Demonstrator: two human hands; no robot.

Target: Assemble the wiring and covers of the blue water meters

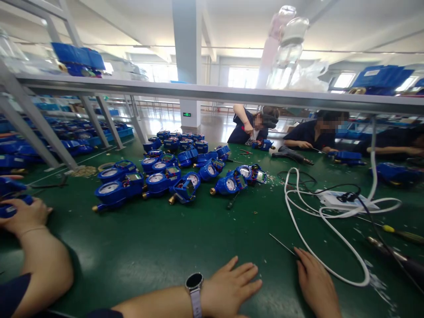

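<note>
The left hand (230, 285), a watch (194, 281) on its wrist, lies open on the green table (139, 247), fingers spread. The right hand (317, 282) grips a thin metal rod (282, 244) with curled fingers, just beside the white cord (334, 235). Blue meters (155, 178) sit clustered beyond both hands. At far left, a co-worker's hand (28, 215) holds another blue meter (9, 208).

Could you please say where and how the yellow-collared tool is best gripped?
I'd take its thick handle from above, right hand: the tool lies flat, thin shaft pointing left, with a black-handled tool on its near side.
</note>
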